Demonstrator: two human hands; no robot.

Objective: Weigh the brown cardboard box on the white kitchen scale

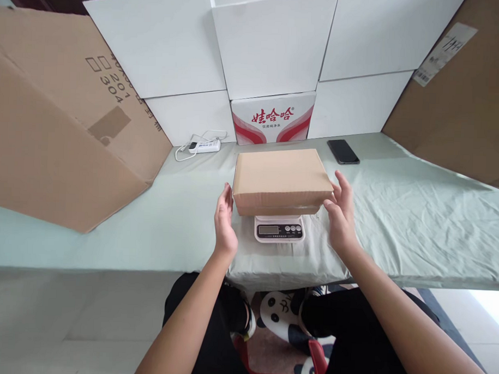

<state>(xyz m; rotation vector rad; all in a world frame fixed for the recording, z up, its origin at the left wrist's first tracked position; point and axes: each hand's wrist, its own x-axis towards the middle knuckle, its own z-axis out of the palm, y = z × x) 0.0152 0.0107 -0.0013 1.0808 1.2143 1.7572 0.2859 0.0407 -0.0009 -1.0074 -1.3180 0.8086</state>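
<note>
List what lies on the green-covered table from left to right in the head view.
Large flattened cardboard sheet → white power strip → left hand → brown cardboard box resting on the scale → right hand, with the black phone lying farther back → brown cardboard panel.

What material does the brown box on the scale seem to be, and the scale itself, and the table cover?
Brown box: likely matte cardboard, with a plain kraft-brown face and folded edges.
Scale: probably smooth white plastic, slightly glossy, with a small display.
Table cover: seems pale green woven fabric, since it creases and drapes over the edge.
</note>
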